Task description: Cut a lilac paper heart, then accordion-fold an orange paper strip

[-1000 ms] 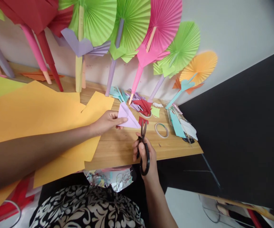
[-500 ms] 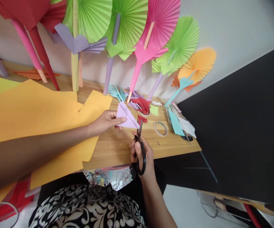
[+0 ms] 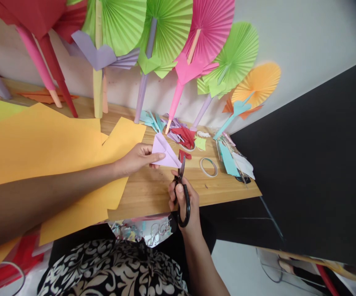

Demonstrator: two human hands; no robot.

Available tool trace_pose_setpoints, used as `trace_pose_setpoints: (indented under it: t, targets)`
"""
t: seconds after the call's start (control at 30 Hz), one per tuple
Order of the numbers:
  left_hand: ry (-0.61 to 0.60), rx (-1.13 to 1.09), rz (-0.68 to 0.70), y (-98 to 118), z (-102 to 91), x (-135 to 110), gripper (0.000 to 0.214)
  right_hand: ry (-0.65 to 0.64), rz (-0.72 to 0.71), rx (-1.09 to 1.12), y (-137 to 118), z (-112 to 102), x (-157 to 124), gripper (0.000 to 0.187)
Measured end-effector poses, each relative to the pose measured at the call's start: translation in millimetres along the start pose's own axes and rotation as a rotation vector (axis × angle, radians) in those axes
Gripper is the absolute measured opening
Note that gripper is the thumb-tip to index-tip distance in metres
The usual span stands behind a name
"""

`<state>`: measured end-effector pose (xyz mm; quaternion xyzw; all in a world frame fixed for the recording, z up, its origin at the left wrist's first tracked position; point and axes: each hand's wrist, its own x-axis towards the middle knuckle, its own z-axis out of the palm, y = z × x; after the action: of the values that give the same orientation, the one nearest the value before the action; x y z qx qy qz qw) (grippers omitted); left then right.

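My left hand (image 3: 137, 158) pinches a folded piece of lilac paper (image 3: 162, 148), thumb on top and fingers beneath. The paper is a triangle whose pointed corner faces right. Black-handled scissors (image 3: 184, 205) are in my right hand (image 3: 188, 201), fingers through the loops and blades pointing away from me. The blades stand slightly apart at the paper's right tip. Whether they have cut into it I cannot tell. A small red paper scrap (image 3: 184, 155) lies just behind the blades.
Large orange paper sheets (image 3: 57, 144) cover the table's left side. Paper fans on rolled handles, such as a pink fan (image 3: 208, 33), lean along the wall. A tape roll (image 3: 208, 167) lies on the right, beside a bundle of wrapped paper pieces (image 3: 229, 160). Folded red paper (image 3: 184, 137) sits behind.
The lilac paper and my left hand have shifted very slightly to the right. The scissors have hardly moved.
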<state>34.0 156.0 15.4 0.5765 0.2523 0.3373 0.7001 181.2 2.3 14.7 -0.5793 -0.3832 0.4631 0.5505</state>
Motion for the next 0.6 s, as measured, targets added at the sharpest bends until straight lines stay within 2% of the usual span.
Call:
trace_pose_setpoints:
  t: [0.6]
  targets:
    - [-0.028,0.055,0.012,0.9,-0.4,-0.8,0.042,0.006,0.004,-0.064,-6.5,-0.9,-5.0,0.057]
